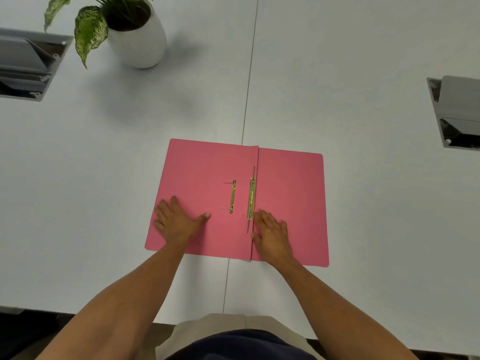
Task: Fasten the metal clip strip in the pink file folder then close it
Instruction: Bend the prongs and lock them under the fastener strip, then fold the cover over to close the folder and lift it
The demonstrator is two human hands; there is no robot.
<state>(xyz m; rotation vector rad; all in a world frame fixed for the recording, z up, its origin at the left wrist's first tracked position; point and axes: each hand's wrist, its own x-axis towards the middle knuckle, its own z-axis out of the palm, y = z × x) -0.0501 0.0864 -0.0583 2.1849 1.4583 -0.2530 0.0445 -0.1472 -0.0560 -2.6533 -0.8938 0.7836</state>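
Both hands' fingers lie spread flat on the open pink folder (291, 183), right hand (272, 233) touching the clip strip (251, 198), left hand (176, 222) apart.

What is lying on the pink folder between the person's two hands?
In the head view, between the left hand and right hand lie two brass clip pieces on the folder: a short strip and a longer strip.

One pink folder (285, 193), seemingly two brass clip strips (251, 198), two hands (176, 222)
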